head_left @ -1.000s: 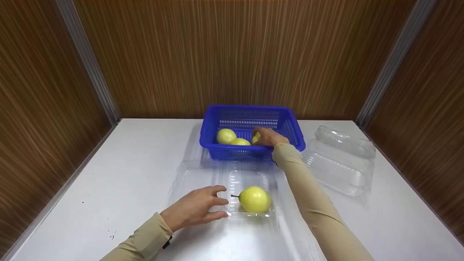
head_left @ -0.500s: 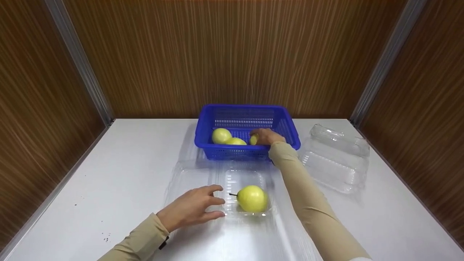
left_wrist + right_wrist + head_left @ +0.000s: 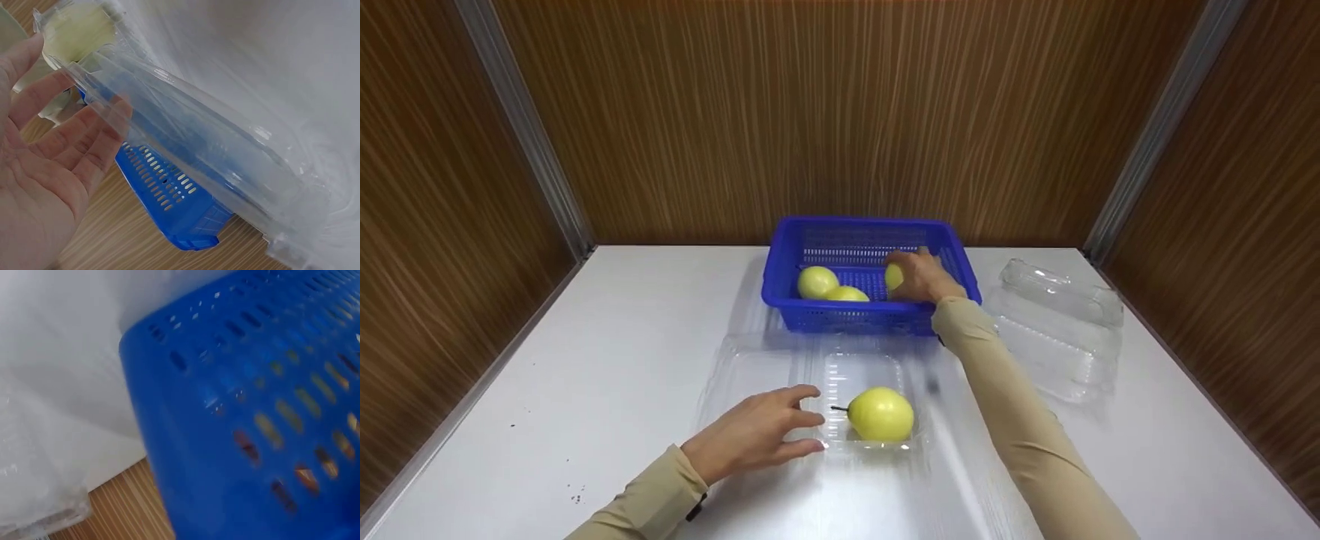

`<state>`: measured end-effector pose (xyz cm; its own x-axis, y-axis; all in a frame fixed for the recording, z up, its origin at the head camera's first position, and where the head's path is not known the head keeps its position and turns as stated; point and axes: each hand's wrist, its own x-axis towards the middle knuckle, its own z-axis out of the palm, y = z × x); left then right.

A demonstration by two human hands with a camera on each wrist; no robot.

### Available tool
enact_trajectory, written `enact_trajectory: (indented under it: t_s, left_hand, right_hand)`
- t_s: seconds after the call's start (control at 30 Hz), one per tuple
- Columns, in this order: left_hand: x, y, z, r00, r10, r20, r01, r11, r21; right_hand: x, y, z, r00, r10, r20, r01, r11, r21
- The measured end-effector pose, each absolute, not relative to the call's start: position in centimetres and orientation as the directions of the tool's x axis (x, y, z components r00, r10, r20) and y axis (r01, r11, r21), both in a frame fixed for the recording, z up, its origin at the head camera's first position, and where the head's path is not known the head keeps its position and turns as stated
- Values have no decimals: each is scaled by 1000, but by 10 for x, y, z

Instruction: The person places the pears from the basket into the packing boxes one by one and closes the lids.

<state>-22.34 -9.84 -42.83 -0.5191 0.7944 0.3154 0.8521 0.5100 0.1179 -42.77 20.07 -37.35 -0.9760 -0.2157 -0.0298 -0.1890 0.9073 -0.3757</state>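
Observation:
Inside the blue plastic basket (image 3: pixel 840 318), my right hand (image 3: pixel 922 277) grips a yellow pear (image 3: pixel 893 277), mostly covered by the fingers. Another two pears, one whole (image 3: pixel 817 283) and one partly hidden pear (image 3: pixel 848 293), lie to its left. In front of the basket, a clear plastic clamshell box (image 3: pixel 864 369) lies unfolded, with a pear (image 3: pixel 881 415) in its right half, stem to the left. My left hand (image 3: pixel 759 435), fingers spread, is at the box's near edge and holds nothing. In the left wrist view its fingertips (image 3: pixel 121 107) overlap the clear rim; contact is unclear.
A second clear clamshell box (image 3: pixel 1061 330) stands unfolded on the right of the white table (image 3: pixel 622 337). Wood-grain panels (image 3: pixel 840 120) enclose the back and both sides. The basket's slotted wall (image 3: pixel 169 410) fills much of the right wrist view.
My right hand has risen slightly inside the basket and shifted right, lifting the pear with it. The left hand keeps its place beside the box. The head view has shifted a little.

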Motion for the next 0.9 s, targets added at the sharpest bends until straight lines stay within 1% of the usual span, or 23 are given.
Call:
enact_trajectory:
  t_s: [0.27, 0.5, 0.63, 0.77, 0.9]
  left_hand:
    - [-224, -102, -428, -520, 797, 307, 852, 510, 119]
    - [-226, -101, -427, -531, 796, 292, 847, 510, 149]
    - [-225, -103, -428, -534, 792, 295, 844, 516, 142]
    - [-225, -104, -428, -539, 790, 294, 841, 522, 139]
    - [-225, -103, -428, -541, 790, 287, 840, 525, 140]
  right_hand:
    - [-416, 208, -363, -969, -223, 105, -247, 856, -454]
    - [-406, 215, -360, -936, -233, 264, -328, 848, -415]
    - [-397, 216, -361, -923, -212, 320, -342, 831, -438]
    - [-383, 214, -360, -920, -194, 340, -346, 810, -474]
    - [-371, 212, -360, -929, -191, 317, -332, 807, -487]
